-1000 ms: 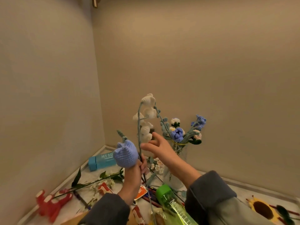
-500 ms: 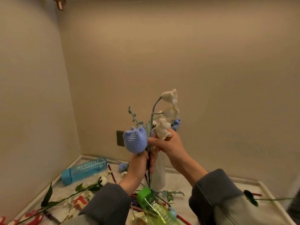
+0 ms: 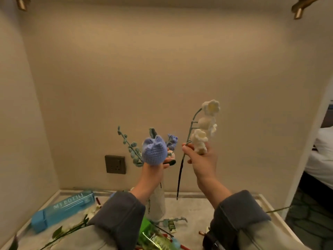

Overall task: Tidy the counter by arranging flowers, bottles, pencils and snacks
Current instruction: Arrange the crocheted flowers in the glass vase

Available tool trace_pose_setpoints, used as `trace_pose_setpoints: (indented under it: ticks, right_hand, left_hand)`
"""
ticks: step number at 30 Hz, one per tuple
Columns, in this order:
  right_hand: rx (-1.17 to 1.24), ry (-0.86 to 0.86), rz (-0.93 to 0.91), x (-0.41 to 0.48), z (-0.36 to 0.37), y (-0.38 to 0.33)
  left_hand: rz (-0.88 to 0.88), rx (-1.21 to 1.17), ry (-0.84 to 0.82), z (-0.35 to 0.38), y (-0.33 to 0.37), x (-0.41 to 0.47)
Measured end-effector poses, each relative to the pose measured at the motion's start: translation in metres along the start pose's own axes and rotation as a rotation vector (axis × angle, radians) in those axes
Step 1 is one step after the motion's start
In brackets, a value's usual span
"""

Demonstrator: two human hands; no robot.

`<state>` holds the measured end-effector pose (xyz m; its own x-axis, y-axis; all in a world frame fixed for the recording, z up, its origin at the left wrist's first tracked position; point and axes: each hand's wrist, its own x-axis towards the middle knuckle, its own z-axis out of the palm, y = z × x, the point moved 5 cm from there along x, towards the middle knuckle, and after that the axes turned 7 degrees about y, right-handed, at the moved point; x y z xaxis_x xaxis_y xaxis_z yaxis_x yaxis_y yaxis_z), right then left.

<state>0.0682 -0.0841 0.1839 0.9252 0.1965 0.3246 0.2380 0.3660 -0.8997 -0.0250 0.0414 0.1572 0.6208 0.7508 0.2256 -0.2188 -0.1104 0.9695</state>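
We count two hands, apart above the surface (image 3: pixel 194 212): our left hand (image 3: pixel 152 175) grips one blue crochet tulip (image 3: pixel 154 152), bloom up; our right hand (image 3: pixel 202 163) pinches one white sprig (image 3: pixel 203 130), stem near upright, blooms topmost. Two bottles lie below: the blue bottle (image 3: pixel 63 211), reading "MY BOTTLE", along the left edge; the green bottle (image 3: pixel 153 235) at the near edge
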Motion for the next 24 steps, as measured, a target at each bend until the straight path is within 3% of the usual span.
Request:
trace_pose_setpoints:
  ticks: [3, 7, 11, 19, 24]
  right_hand:
    - [0.018, 0.121, 0.049, 0.007, -0.01, 0.012]
    - [0.032, 0.171, 0.061, 0.012, -0.008, 0.017]
    - [0.037, 0.213, 0.015, 0.016, 0.0, 0.015]
    - [0.056, 0.286, -0.069, 0.026, 0.035, 0.015]
    - [-0.005, 0.244, -0.17, 0.03, 0.061, 0.018]
  left_hand:
    - [-0.018, 0.053, -0.064, 0.006, 0.008, 0.01]
    - [-0.18, 0.199, -0.157, 0.016, 0.011, 0.025]
    - [-0.149, 0.386, -0.191, 0.008, 0.016, 0.043]
    - [-0.286, 0.151, -0.165, -0.01, 0.023, 0.048]
    - [-0.265, 0.177, -0.108, -0.019, 0.022, 0.054]
